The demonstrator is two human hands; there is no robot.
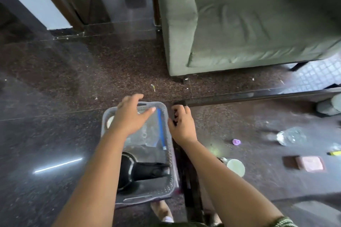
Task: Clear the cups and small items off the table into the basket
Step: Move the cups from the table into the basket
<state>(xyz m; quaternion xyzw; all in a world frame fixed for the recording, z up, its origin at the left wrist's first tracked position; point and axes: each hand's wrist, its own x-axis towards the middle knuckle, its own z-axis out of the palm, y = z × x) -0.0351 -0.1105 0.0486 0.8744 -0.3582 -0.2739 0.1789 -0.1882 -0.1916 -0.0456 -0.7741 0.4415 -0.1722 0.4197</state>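
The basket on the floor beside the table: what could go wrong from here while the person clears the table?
1. The basket sits below the table edge; small things like the purple ring could miss it and roll away.
2. The black kettle fills its near half, so little room remains.
3. The crumpled plastic bottle lies far from the right hand, which grips the table edge; reaching could knock the white cup.

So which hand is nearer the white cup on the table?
Right. The right hand rests at the table's corner, up-left of the cup; the left hand is farther, over the basket.
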